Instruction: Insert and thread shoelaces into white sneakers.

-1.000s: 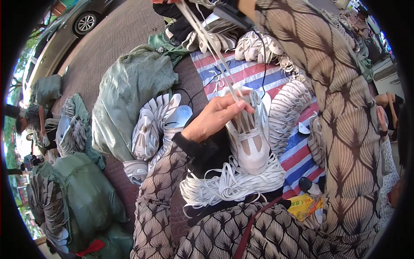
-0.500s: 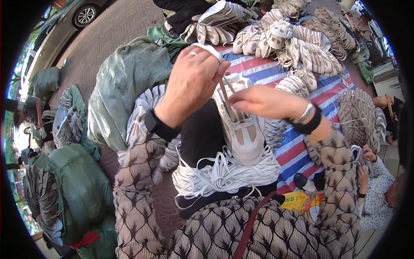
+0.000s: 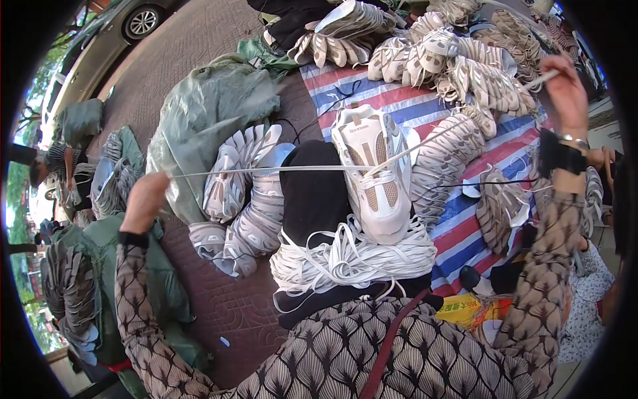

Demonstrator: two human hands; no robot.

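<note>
Reddish-brown patterned paving [image 3: 229,299] covers the ground, with a parked car [image 3: 109,50] at the far left and a red, white and blue striped sheet [image 3: 405,112] spread out toward the far right. On the sheet's far part lies a heap of pale shoe uppers [image 3: 435,53], and a tight row of more uppers [image 3: 452,153] curves along just right of the person's lap. In the near middle, a white and tan shoe [image 3: 387,219] rests with its toe toward the person, its near end on a tangled bundle of white laces [image 3: 352,259], beside a black-covered knee [image 3: 312,193]. A pale lace [image 3: 299,168] runs out from the front of the shoe's throat to both sides, looking taut. The left hand [image 3: 146,199], well to the left of the shoe, is a closed fist with the left strand meeting it; blur hides exactly how the fingers pinch. The right hand [image 3: 565,93], raised farther off at the far right, has its fingers curled around the other strand. The shoe thus sits between the two hands, touched by neither, joined to them only by the lace. A green sack [image 3: 212,113] slumps beyond the left strand.
</note>
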